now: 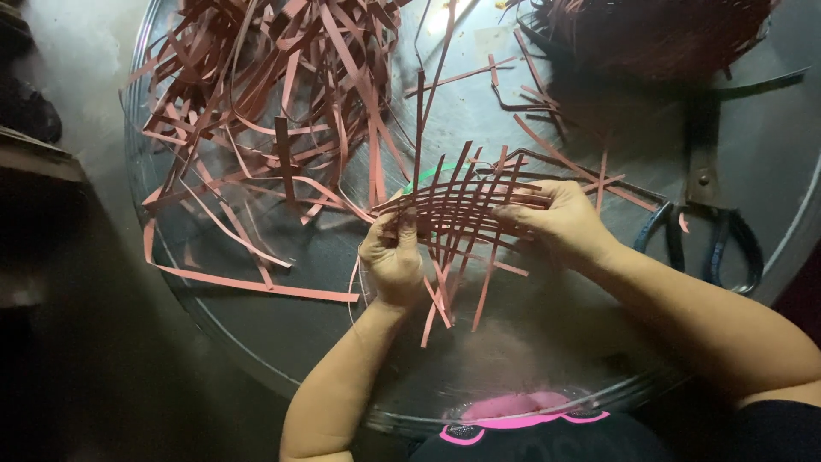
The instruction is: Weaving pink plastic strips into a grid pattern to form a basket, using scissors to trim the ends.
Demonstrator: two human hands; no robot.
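- Both hands are closed on a half-woven mat (pixel 466 205) of reddish-brown strips, held just above the round metal bench (pixel 547 342), near the middle and a little toward the person's edge.
- Her left hand (pixel 392 257) pinches the mat's left edge, fingers curled tight around a few strip ends, one upright strip rising above the knuckles.
- Her right hand (pixel 560 221) grips the mat's right side, thumb on top and fingers pressed along the crossing strips.
- Loose strip ends hang down from the weave between the two wrists, toward the near rim.
- A big tangle of loose strips (pixel 274 111) covers the far-left part of the bench, some trailing out to the left edge.
- A dark bundle of woven material (pixel 658 34) sits at the far-right edge, in shadow; I cannot make out its shape.
- Blue-handled scissors (pixel 701 231) lie flat by the right edge, just beyond her right forearm.
- A green sliver shows behind the mat, too small to identify.
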